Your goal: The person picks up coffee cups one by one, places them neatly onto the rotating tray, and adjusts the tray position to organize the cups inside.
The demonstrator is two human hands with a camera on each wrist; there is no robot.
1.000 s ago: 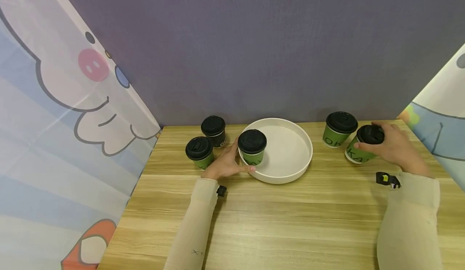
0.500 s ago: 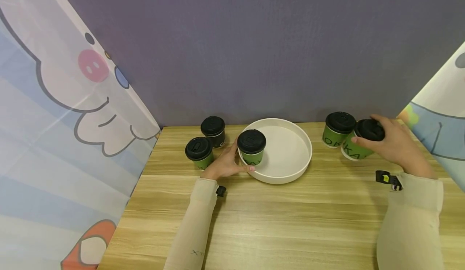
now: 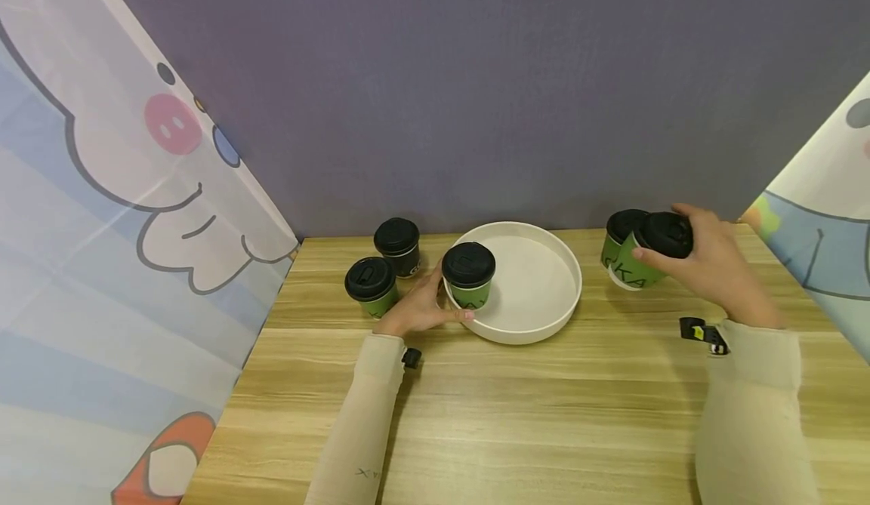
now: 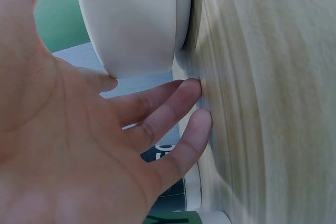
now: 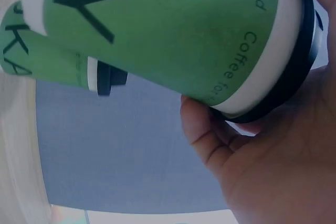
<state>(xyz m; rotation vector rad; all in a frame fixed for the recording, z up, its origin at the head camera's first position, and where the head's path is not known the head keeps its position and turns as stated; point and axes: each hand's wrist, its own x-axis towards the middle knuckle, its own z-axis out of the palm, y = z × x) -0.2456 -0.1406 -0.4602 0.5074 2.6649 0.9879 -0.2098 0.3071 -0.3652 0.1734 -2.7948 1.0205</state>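
Note:
My right hand (image 3: 715, 267) grips a green paper coffee cup (image 3: 633, 265) around its black lid. That cup tilts and overlaps a second green cup (image 3: 611, 252) behind it in the head view; in the right wrist view the gripped cup (image 5: 157, 30) fills the upper part. My left hand (image 3: 416, 307) lies at the left side of a round white tray (image 3: 540, 331), next to a green cup (image 3: 470, 296) standing inside it. In the left wrist view its fingers are loosely extended, the lower ones close to the tabletop, beside the tray wall (image 4: 131, 24).
Left of the left hand stand a green lidded cup (image 3: 371, 286) and a black lidded cup (image 3: 398, 247). A grey panel (image 3: 476, 97) rises behind the wooden table (image 3: 544, 422). Printed cartoon cloths (image 3: 88, 263) hang at both sides.
My right hand has moved left with the gripped cup, which now covers part of the green cup behind it. The left hand and the tray have stayed in place.

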